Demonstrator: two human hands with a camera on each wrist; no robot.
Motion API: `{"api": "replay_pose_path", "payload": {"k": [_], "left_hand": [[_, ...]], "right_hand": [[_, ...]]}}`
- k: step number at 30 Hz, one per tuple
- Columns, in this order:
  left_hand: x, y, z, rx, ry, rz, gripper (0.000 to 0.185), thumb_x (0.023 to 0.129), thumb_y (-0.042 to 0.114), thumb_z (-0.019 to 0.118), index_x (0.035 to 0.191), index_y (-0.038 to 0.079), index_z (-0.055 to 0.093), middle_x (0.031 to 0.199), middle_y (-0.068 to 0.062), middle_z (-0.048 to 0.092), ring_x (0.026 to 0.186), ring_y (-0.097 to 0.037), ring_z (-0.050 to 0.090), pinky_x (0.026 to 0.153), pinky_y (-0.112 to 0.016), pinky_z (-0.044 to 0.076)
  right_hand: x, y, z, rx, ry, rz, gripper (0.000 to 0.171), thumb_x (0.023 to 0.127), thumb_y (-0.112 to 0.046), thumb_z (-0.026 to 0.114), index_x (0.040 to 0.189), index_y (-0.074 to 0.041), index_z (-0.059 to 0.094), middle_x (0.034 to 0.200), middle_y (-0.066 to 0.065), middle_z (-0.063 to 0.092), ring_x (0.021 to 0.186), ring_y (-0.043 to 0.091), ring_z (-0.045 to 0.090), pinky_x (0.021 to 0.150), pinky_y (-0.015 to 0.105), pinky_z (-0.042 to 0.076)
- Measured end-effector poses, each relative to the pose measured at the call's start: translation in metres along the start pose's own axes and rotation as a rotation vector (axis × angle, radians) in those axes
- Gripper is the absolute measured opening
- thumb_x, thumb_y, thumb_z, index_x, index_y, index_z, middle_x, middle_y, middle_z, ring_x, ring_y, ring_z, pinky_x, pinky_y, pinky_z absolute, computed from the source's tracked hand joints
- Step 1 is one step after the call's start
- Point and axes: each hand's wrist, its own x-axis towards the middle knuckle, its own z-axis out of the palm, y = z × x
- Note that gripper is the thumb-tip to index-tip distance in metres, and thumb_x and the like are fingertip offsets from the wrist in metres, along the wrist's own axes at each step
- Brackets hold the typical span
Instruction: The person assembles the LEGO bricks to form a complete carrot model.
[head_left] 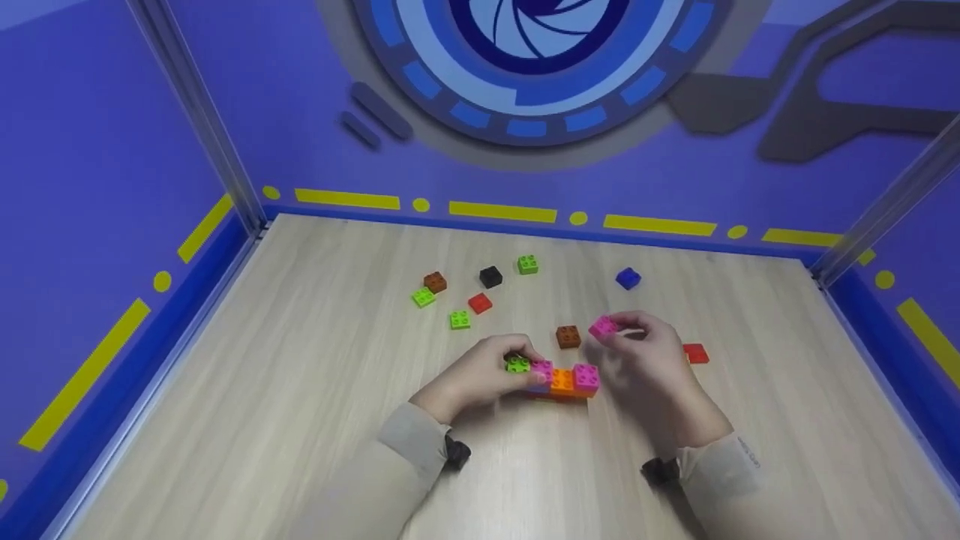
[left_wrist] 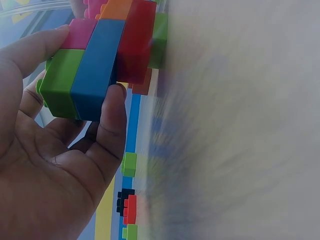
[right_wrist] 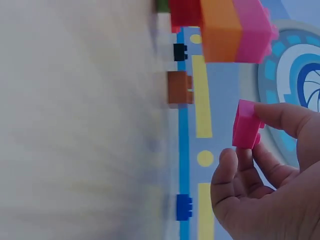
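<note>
1. Left hand grips the left end of the brick stack, fingers wrapped round it.
2. Right hand pinches a loose pink brick, at 1 o'clock from the stack.
3. Stack sits mid-tabletop, long axis running 9-to-3, studs up.
4. Risk, I'd say: press off-centre and the bricks could pop apart.
</note>
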Motion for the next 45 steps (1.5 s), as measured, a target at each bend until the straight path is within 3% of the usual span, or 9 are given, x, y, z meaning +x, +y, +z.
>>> {"api": "replay_pose_path", "payload": {"k": [3,6,12,17,21,29,36,45], "left_hand": [[-0.001,-0.002,0.003,-0.005,-0.001,-0.007,0.013,0.102,0.035,0.087,0.113,0.032,0.08,0.124,0.013,0.078,0.121,-0.014,0.067,0.121,-0.048,0.051],[-0.003,-0.005,0.005,-0.003,-0.002,-0.015,0.013,0.102,0.035,0.086,0.113,0.032,0.08,0.125,0.012,0.078,0.118,-0.014,0.066,0.116,-0.046,0.054],[-0.006,-0.006,0.006,0.002,-0.005,-0.025,0.013,0.103,0.034,0.085,0.115,0.032,0.08,0.128,0.011,0.077,0.117,-0.014,0.066,0.114,-0.044,0.055],[-0.004,-0.005,0.005,-0.007,-0.005,-0.016,0.013,0.104,0.035,0.085,0.115,0.031,0.08,0.126,0.011,0.077,0.119,-0.014,0.066,0.118,-0.046,0.052],[-0.004,-0.006,0.005,-0.021,-0.008,-0.006,0.014,0.104,0.036,0.085,0.115,0.03,0.08,0.125,0.011,0.078,0.118,-0.014,0.067,0.119,-0.046,0.052],[-0.003,-0.005,0.003,0.01,0.001,0.003,0.013,0.103,0.032,0.085,0.115,0.03,0.08,0.123,0.01,0.077,0.112,-0.012,0.064,0.108,-0.039,0.053],[0.0,-0.004,0.002,0.005,0.004,0.026,0.013,0.103,0.033,0.085,0.114,0.028,0.081,0.123,0.008,0.077,0.11,-0.013,0.063,0.107,-0.04,0.053],[0.0,-0.001,0.0,0.004,0.004,0.017,0.012,0.103,0.032,0.085,0.114,0.028,0.08,0.124,0.009,0.076,0.111,-0.013,0.062,0.105,-0.039,0.051]], "right_hand": [[-0.003,0.009,0.005,0.206,-0.027,0.052,0.051,0.105,-0.021,0.083,0.15,-0.014,0.06,0.14,0.013,0.056,0.126,0.034,0.06,0.105,0.036,0.064],[-0.005,0.015,0.008,0.262,-0.045,0.047,0.051,0.104,-0.017,0.083,0.149,-0.013,0.06,0.139,0.013,0.057,0.127,0.035,0.059,0.108,0.037,0.061],[-0.011,0.017,0.011,0.008,-0.099,-0.095,0.048,0.102,-0.033,0.086,0.142,-0.015,0.067,0.141,0.011,0.063,0.133,0.031,0.053,0.112,0.04,0.048],[-0.011,0.016,0.013,-0.108,-0.15,-0.249,0.035,0.104,-0.019,0.079,0.137,-0.012,0.072,0.137,0.011,0.068,0.13,0.029,0.059,0.109,0.026,0.056],[-0.012,0.017,0.017,-0.115,-0.206,-0.307,0.034,0.103,-0.01,0.077,0.136,-0.007,0.072,0.133,0.013,0.069,0.123,0.028,0.062,0.101,0.02,0.059],[-0.015,0.017,0.023,-0.122,-0.305,-0.374,0.034,0.099,-0.014,0.084,0.131,-0.005,0.074,0.127,0.014,0.072,0.111,0.032,0.066,0.09,0.024,0.062],[-0.015,0.017,0.024,-0.205,-0.325,-0.385,0.032,0.098,-0.012,0.083,0.128,-0.01,0.076,0.131,0.014,0.073,0.12,0.03,0.063,0.098,0.027,0.059],[-0.016,0.014,0.024,-0.258,-0.333,-0.418,0.032,0.097,-0.013,0.084,0.128,-0.01,0.078,0.129,0.015,0.074,0.116,0.029,0.065,0.098,0.027,0.058]]}}
